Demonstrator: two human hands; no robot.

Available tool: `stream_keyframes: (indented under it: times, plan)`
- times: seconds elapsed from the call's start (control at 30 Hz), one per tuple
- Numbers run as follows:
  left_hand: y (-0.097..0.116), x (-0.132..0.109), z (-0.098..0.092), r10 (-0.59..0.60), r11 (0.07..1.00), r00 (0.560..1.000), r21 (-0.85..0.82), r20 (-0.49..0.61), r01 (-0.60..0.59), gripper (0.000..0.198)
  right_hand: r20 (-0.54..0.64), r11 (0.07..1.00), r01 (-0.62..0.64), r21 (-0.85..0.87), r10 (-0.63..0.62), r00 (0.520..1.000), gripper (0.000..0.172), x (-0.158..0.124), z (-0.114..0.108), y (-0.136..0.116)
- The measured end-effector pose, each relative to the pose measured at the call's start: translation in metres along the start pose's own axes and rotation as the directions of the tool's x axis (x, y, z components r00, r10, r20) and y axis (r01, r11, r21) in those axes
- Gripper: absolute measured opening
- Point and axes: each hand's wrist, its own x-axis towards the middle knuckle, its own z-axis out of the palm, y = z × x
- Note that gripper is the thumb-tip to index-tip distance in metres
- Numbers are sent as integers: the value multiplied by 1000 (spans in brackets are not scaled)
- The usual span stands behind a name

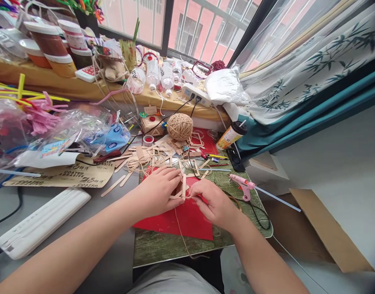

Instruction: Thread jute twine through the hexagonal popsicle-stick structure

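My left hand [159,188] is closed round a small frame of popsicle sticks [184,187], steadying it over a red sheet [187,222]. Right beside it, my right hand [216,202] pinches a piece of twine at the frame's lower corner. A loose length of twine [179,230] trails from the frame down over the red sheet to the mat's front edge. My fingers hide part of the frame. Behind my hands lie loose popsicle sticks [140,153] tangled with twine, and a ball of twine [179,126].
A pink glue gun [244,185] with its cable rests at the mat's right edge. Behind it stand a phone [235,159] and a lidded drink cup [231,136]. Sandpaper [67,173] and a white power-strip-like device [45,222] lie left. Bottles [152,73] line the windowsill.
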Motion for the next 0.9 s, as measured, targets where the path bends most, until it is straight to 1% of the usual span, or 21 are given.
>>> stream_keyframes:
  times: [0.07,0.13,0.2,0.23,0.3,0.33,0.37,0.4,0.43,0.47,0.5,0.53,0.57,0.63,0.73,0.9]
  plan:
    - [0,1,-1,-11,1000,1000,1,12,11,65,4,999,45,7,-45,999,19,-3,-3,-14]
    - [0,1,-3,-19,1000,1000,3,22,19,65,46,995,96,2,-96,994,18,-5,-6,-25]
    - [0,1,-4,-17,1000,1000,2,22,17,65,65,993,119,4,-119,991,16,-7,-6,-30]
    - [0,1,-3,-13,1000,1000,3,17,13,65,56,993,118,14,-118,991,16,-9,-5,-29]
    - [0,1,-2,-1,1000,1000,8,1,1,65,4,996,65,66,-65,998,16,-13,0,-21]
    - [0,1,-1,3,1000,1000,11,-8,-3,65,-38,994,4,113,0,999,14,-15,3,-15]
    - [0,1,0,4,1000,1000,15,-13,-4,65,-100,982,-83,171,101,990,11,-17,7,-7]
    - [1,1,0,5,1000,1000,18,-15,-5,66,-163,951,-192,242,235,958,9,-19,12,1]
    - [1,1,1,7,1000,1000,20,-15,-7,66,-216,899,-302,319,379,900,15,-19,17,9]
    - [1,1,1,8,1000,1000,21,-18,-8,67,-255,832,-396,388,510,822,25,-19,22,17]
    - [1,1,1,10,1000,1000,21,-21,-10,67,-242,767,-465,441,601,762,34,-18,27,24]
    - [1,1,1,13,1000,1000,20,-26,-13,66,-211,734,-498,462,636,742,39,-16,32,30]
    - [1,1,1,14,1000,999,18,-31,-13,65,-182,717,-514,472,649,739,42,-14,37,36]
    - [0,1,0,9,1000,999,19,-32,-9,65,-139,707,-518,482,645,751,45,-10,42,43]
    - [-3,2,-1,-9,1000,1000,28,-17,9,66,-91,687,-511,517,637,765,50,-7,44,48]
    - [-9,5,-2,11,999,1000,32,8,-11,68,40,624,-459,632,565,824,66,-16,42,44]
